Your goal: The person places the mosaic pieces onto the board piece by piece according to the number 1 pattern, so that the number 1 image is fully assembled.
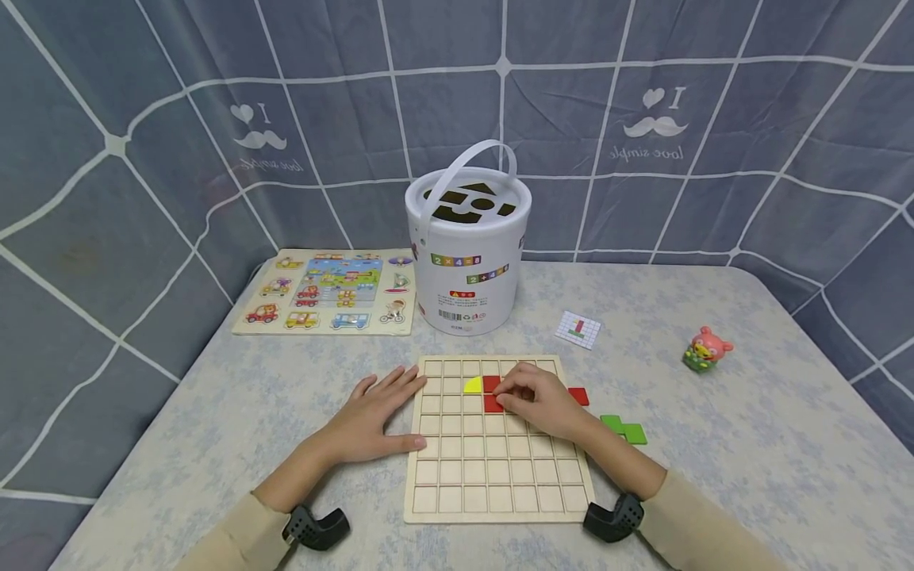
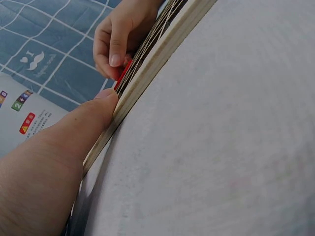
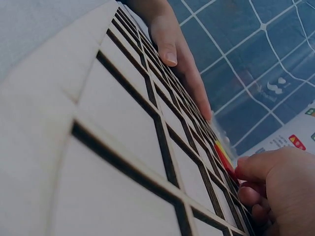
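The wooden board (image 1: 500, 474) lies flat on the table (image 1: 785, 444). The left hand (image 1: 378, 424) rests at its left edge, with the fingers straight and spread, and the thumb touches the rim. The right hand (image 1: 544, 402) is over the upper part of the board; its fingers are curled and the thumb and fingertips seem to pinch the lower red tile (image 1: 493, 404). This tile is just below the upper red tile (image 1: 490, 384), which has the yellow piece (image 1: 473, 385) at its left side.

I cannot tell if the lower tile already sits down in its cell. If it is let go while 1 edge is on the raised grid line, it may stay tilted. A strong push sideways could also disturb its 2 neighbours. If the left hand presses less, the board could turn under the right hand's push.

The 2 green tiles (image 1: 634, 434) and another red tile (image 1: 580, 396) lie near the right forearm, so a careless pull-back of this arm could sweep them away.
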### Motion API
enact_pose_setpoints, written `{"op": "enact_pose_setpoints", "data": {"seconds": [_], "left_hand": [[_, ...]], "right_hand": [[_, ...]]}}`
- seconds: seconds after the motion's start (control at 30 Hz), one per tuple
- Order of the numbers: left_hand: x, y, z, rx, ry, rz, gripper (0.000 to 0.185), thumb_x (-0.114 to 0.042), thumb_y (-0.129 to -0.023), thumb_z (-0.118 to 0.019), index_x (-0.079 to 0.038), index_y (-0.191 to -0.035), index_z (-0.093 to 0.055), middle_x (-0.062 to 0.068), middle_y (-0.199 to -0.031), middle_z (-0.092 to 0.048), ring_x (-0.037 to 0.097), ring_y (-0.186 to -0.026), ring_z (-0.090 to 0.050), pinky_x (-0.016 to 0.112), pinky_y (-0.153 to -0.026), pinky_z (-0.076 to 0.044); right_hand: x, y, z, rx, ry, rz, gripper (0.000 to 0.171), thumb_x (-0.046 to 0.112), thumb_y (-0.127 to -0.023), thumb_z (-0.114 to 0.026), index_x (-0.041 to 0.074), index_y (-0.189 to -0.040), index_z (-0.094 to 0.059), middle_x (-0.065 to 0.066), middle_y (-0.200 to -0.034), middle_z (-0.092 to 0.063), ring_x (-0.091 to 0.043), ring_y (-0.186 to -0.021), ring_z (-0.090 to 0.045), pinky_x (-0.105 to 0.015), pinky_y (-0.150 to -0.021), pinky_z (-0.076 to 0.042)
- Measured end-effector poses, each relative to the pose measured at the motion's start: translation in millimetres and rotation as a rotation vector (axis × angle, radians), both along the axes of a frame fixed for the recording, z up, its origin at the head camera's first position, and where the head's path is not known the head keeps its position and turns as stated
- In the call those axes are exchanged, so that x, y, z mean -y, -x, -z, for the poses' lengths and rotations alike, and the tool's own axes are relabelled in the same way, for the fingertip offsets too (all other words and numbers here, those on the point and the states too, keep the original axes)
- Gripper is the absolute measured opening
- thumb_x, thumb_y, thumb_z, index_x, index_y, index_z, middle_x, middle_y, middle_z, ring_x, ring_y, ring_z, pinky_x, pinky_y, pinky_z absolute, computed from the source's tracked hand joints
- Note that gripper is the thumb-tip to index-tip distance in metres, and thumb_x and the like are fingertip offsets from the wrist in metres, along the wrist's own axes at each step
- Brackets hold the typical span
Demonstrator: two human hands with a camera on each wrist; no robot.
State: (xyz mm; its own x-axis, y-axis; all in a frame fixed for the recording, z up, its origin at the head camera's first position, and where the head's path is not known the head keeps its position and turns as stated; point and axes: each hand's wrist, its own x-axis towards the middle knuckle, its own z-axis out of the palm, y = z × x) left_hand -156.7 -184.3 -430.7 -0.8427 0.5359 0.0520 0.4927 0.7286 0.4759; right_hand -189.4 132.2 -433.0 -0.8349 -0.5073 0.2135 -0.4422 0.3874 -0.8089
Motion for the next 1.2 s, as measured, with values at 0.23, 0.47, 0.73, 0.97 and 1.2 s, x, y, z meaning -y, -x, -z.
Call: {"op": "enact_pose_setpoints", "data": {"seconds": [0.23,0.47,0.73,0.97,1.2], "left_hand": [[0,-1.3,-1.3,0.007,0.005,0.003,0.09,-0.064,-0.084,-0.062,-0.018,-0.155,-0.03,0.001,-0.16,-0.021,0.025,-0.148,-0.014,0.057,-0.113,-0.006],[-1,-2.3,-2.4,0.004,0.0,0.006,0.09,-0.063,-0.085,-0.063,-0.017,-0.155,-0.031,0.003,-0.16,-0.022,0.027,-0.147,-0.016,0.058,-0.113,-0.007],[0,-1.8,-3.3,0.001,0.011,0.005,0.09,-0.064,-0.085,-0.062,-0.017,-0.155,-0.031,0.003,-0.16,-0.022,0.027,-0.147,-0.015,0.058,-0.112,-0.007],[0,-1.6,-2.9,-0.002,0.015,0.009,0.089,-0.063,-0.085,-0.062,-0.017,-0.155,-0.03,0.003,-0.16,-0.022,0.027,-0.147,-0.015,0.059,-0.112,-0.007],[0,-1.6,-2.3,-0.005,0.011,0.012,0.089,-0.063,-0.086,-0.061,-0.017,-0.155,-0.03,0.004,-0.16,-0.022,0.027,-0.147,-0.015,0.06,-0.112,-0.007]], "right_hand": [[-2,0.3,0.2,0.045,0.034,0.02,0.008,0.012,-0.093,-0.068,0.009,-0.096,-0.074,0.0,-0.091,-0.063,-0.013,-0.076,-0.053,-0.023,-0.068,-0.045],[-9,-0.4,-1.9,0.011,0.051,0.015,0.008,0.012,-0.093,-0.068,0.009,-0.097,-0.074,0.002,-0.091,-0.063,-0.011,-0.076,-0.056,-0.024,-0.07,-0.048],[-23,0.8,-5.3,-0.031,0.031,0.071,0.007,0.007,-0.092,-0.068,0.005,-0.095,-0.074,0.001,-0.088,-0.063,-0.011,-0.074,-0.052,-0.024,-0.066,-0.045],[-32,-13.4,-32.2,-0.064,0.049,0.082,0.007,-0.005,-0.091,-0.064,-0.006,-0.092,-0.07,-0.01,-0.083,-0.062,-0.01,-0.064,-0.048,-0.023,-0.057,-0.042],[-49,-15.2,-36.3,-0.074,0.063,0.105,0.007,-0.007,-0.091,-0.063,-0.007,-0.092,-0.069,-0.014,-0.083,-0.063,-0.012,-0.061,-0.051,-0.024,-0.056,-0.044]]}}
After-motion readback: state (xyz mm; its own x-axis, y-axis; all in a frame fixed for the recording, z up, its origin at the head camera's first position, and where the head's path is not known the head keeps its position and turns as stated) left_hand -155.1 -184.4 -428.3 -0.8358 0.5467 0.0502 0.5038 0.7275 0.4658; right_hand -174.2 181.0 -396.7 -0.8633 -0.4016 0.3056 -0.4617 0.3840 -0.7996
